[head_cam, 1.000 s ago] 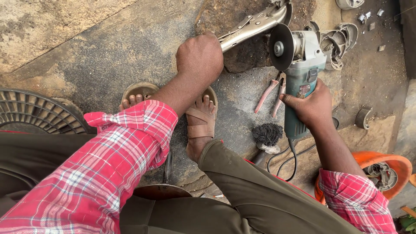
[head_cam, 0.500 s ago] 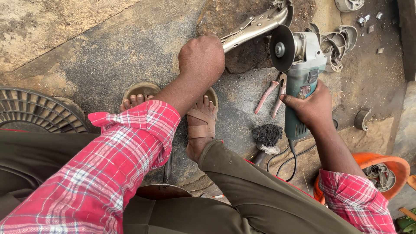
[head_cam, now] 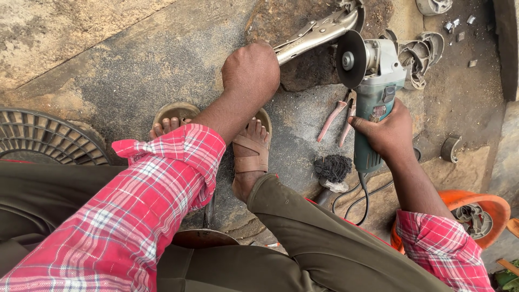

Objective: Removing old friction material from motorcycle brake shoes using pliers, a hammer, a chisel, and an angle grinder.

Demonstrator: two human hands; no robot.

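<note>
Steel locking pliers (head_cam: 316, 37), clenched in the left hand (head_cam: 250, 70), lie on the rock (head_cam: 313, 67), so the right hand (head_cam: 385, 132) gripping the green angle grinder (head_cam: 374, 103) does best keeping its disc (head_cam: 350, 58) square, light, clear of both sandalled feet (head_cam: 250, 154).

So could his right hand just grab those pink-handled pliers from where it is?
Probably not right away: the right hand is wrapped around the green angle grinder. The pliers lie uncovered on the ground just beside it, so the path is free, but the hand is full.
</note>
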